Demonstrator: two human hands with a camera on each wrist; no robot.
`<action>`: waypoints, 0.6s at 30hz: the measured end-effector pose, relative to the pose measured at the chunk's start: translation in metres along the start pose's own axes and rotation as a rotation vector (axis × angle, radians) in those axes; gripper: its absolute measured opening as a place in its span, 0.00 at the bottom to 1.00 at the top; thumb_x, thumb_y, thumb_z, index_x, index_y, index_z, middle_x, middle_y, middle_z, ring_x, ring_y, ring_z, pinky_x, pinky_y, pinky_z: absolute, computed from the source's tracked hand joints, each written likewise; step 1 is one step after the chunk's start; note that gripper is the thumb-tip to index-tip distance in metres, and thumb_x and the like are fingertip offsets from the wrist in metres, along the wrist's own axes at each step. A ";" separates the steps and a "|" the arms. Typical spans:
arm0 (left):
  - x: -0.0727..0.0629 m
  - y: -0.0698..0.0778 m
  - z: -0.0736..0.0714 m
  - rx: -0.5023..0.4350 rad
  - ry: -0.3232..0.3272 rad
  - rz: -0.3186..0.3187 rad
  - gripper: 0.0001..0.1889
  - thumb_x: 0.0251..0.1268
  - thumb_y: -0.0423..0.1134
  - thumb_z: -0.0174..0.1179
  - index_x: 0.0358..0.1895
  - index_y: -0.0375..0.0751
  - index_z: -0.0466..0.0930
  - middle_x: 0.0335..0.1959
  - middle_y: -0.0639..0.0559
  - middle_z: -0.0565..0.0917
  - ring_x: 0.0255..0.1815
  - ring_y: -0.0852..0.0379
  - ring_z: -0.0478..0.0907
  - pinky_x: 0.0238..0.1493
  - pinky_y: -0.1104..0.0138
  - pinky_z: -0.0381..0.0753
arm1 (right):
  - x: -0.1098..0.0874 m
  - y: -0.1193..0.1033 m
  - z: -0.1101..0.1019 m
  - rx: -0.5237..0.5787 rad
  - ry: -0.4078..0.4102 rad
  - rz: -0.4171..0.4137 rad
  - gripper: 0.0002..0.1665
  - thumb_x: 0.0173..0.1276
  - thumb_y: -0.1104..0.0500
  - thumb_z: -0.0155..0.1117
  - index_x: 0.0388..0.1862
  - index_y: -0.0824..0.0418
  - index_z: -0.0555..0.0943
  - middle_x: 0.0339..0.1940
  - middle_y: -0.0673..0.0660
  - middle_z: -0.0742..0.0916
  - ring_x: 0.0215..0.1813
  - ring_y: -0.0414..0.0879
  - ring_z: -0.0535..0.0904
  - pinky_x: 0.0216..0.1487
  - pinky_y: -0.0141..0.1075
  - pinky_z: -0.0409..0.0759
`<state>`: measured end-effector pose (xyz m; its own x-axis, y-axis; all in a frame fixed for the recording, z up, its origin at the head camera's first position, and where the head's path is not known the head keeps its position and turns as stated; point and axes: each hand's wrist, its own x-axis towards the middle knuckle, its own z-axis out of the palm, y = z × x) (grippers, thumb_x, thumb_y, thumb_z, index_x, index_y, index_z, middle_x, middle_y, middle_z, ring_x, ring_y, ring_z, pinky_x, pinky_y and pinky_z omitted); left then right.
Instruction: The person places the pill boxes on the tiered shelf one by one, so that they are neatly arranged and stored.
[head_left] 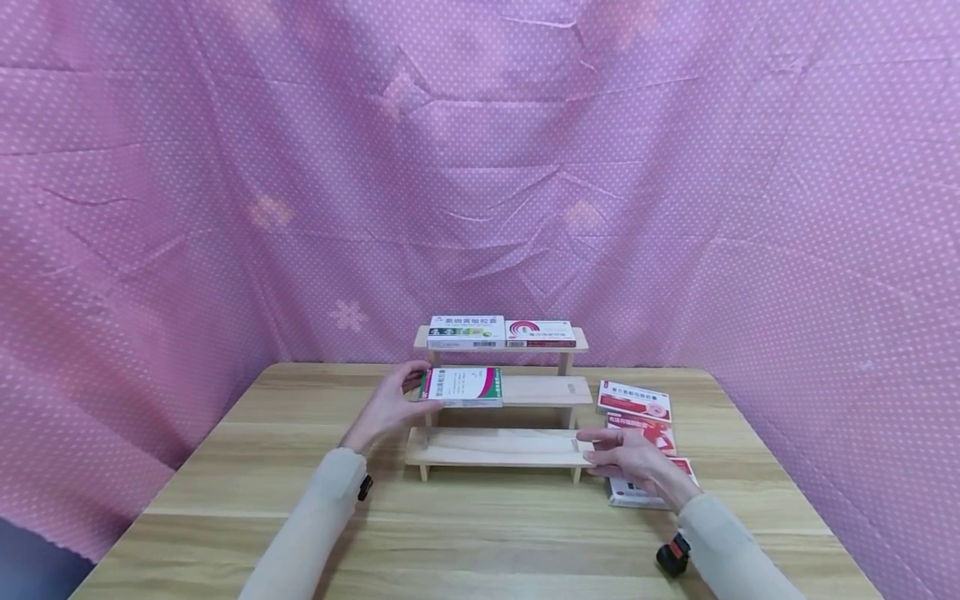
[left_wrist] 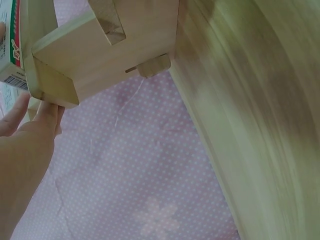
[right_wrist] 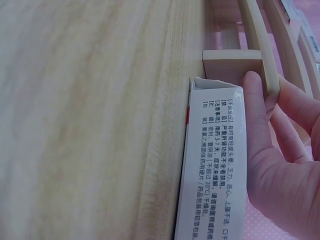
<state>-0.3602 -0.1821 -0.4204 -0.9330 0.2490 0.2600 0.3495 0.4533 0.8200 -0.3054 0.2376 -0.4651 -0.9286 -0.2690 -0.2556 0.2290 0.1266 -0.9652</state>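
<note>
A three-tier wooden stand (head_left: 487, 450) stands on the table. At the left end of its middle tier lies a white medicine box (head_left: 461, 383) with green and magenta edges. My left hand (head_left: 390, 404) holds this box at its left end, thumb at the front and fingers towards the back; in the left wrist view some fingers (left_wrist: 47, 115) are partly hidden behind the tier's end. My right hand (head_left: 633, 458) grips the right end of the lowest tier, with the thumb (right_wrist: 256, 100) under its edge. Beside that hand lies a white medicine box (right_wrist: 215, 160), partly covered in the head view.
On the top tier sit a white-and-green medicine box (head_left: 465, 331) and a white-and-red one (head_left: 540, 333). Right of the stand lie another white-and-red box (head_left: 633, 400) and a red box (head_left: 652, 432). A pink dotted cloth (head_left: 480, 183) hangs behind the wooden table (head_left: 480, 542).
</note>
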 end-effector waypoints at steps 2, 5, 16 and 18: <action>0.000 0.000 0.001 -0.018 0.001 0.007 0.43 0.46 0.43 0.77 0.68 0.41 0.66 0.68 0.41 0.71 0.69 0.41 0.69 0.71 0.52 0.69 | 0.000 0.000 0.000 0.004 -0.002 0.001 0.29 0.66 0.65 0.66 0.66 0.68 0.73 0.67 0.66 0.76 0.48 0.45 0.84 0.54 0.43 0.85; 0.000 0.000 0.001 -0.030 0.002 0.013 0.44 0.46 0.45 0.77 0.68 0.40 0.66 0.68 0.41 0.71 0.70 0.42 0.69 0.71 0.53 0.69 | 0.000 0.000 0.000 0.007 -0.007 -0.001 0.29 0.66 0.65 0.65 0.66 0.68 0.73 0.66 0.66 0.77 0.48 0.45 0.84 0.54 0.43 0.85; -0.001 0.002 0.005 -0.039 0.026 0.021 0.44 0.46 0.44 0.77 0.69 0.41 0.65 0.69 0.40 0.71 0.70 0.43 0.68 0.72 0.53 0.68 | -0.001 0.000 0.000 0.003 0.002 0.007 0.29 0.65 0.64 0.66 0.65 0.67 0.75 0.66 0.66 0.77 0.49 0.46 0.84 0.54 0.43 0.85; -0.001 0.002 0.006 -0.056 0.034 0.013 0.44 0.46 0.43 0.77 0.69 0.42 0.64 0.69 0.41 0.71 0.70 0.44 0.68 0.72 0.53 0.68 | -0.001 0.000 0.000 -0.002 -0.001 0.002 0.29 0.65 0.64 0.67 0.65 0.67 0.75 0.66 0.66 0.77 0.49 0.46 0.84 0.54 0.42 0.85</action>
<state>-0.3579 -0.1767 -0.4222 -0.9311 0.2248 0.2873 0.3572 0.4018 0.8432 -0.3045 0.2378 -0.4649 -0.9277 -0.2701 -0.2577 0.2303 0.1294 -0.9645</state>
